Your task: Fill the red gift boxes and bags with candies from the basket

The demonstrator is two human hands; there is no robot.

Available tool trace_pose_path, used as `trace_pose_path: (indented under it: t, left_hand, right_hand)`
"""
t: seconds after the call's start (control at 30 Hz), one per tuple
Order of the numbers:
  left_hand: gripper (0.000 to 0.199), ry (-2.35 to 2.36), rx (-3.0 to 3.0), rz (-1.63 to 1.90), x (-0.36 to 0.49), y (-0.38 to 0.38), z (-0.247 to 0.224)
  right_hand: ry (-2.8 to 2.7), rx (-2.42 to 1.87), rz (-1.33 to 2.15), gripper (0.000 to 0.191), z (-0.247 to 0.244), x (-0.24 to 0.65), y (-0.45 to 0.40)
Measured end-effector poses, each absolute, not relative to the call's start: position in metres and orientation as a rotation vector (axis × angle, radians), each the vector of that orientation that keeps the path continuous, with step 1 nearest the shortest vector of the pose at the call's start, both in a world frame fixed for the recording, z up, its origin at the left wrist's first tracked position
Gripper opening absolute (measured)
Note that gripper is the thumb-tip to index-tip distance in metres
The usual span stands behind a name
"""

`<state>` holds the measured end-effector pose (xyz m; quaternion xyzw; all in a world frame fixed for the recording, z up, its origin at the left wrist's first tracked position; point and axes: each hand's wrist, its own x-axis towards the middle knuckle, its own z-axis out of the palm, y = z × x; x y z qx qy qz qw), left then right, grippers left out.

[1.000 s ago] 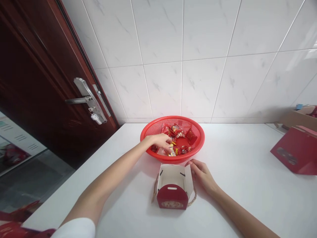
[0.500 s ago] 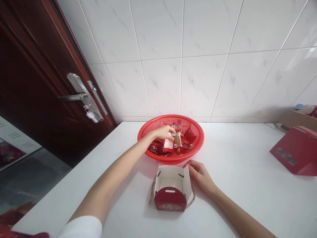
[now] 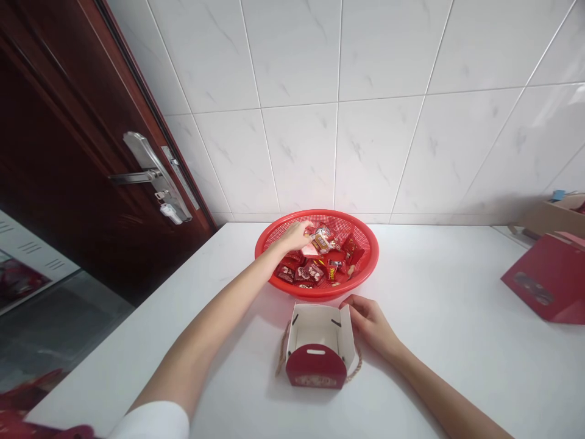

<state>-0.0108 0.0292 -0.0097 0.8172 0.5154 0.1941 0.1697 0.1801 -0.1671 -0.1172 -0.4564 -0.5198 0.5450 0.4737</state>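
A round red basket (image 3: pixel 372 256) stands near the wall with several wrapped sweets (image 3: pixel 311 272) inside. My left hand (image 3: pixel 297 236) reaches over its left part, fingers bent round the edge of a white and gold packet (image 3: pixel 320 242) and other wrappers; its fingertips are partly hidden, so its hold is unclear. In front of the basket is an open dark red box (image 3: pixel 316 366) with a white inside and rope handles. My right hand (image 3: pixel 368 320) pinches the raised white flap at the box's back right corner.
The white table (image 3: pixel 439 286) meets a tiled wall. At the right stand a closed dark red box (image 3: pixel 543 280) and a cardboard carton (image 3: pixel 555 216). A brown door (image 3: pixel 82 152) with a metal handle is at the left, and red items (image 3: pixel 36 421) show at the bottom left.
My left hand has moved slightly back and left within the basket. The packets under it have shifted back, uncovering more dark red sweets at the front. My right hand keeps its place at the box.
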Motion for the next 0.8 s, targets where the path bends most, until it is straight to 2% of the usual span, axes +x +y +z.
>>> trace_pose_path:
  t: [0.13, 0.23, 0.37, 0.63, 0.7, 0.8]
  left_hand:
    - [0.03, 1.362, 2.337, 0.468, -0.015, 0.026, -0.005]
    - [0.027, 1.157, 2.35, 0.178, -0.016, 0.019, -0.006]
    - [0.051, 1.029, 2.457, -0.17, -0.013, 0.01, -0.01]
    - [0.084, 1.055, 2.642, -0.451, -0.003, -0.001, -0.009]
    - [0.078, 1.049, 2.672, -0.492, -0.001, -0.004, -0.009]
    - [0.055, 1.018, 2.728, -0.462, 0.001, -0.008, -0.01]
  right_hand:
    - [-1.281, -1.122, 1.332, 0.044, -0.117, 0.181, -0.166]
    - [-1.296, -1.118, 1.33, 0.04, -0.118, 0.181, -0.166]
    - [-1.321, -1.114, 1.317, 0.036, -0.117, 0.182, -0.164]
    - [-1.338, -1.115, 1.299, 0.035, -0.115, 0.181, -0.164]
    - [-1.337, -1.113, 1.3, 0.037, -0.113, 0.181, -0.164]
    - [-1.336, -1.116, 1.292, 0.039, -0.11, 0.18, -0.165]
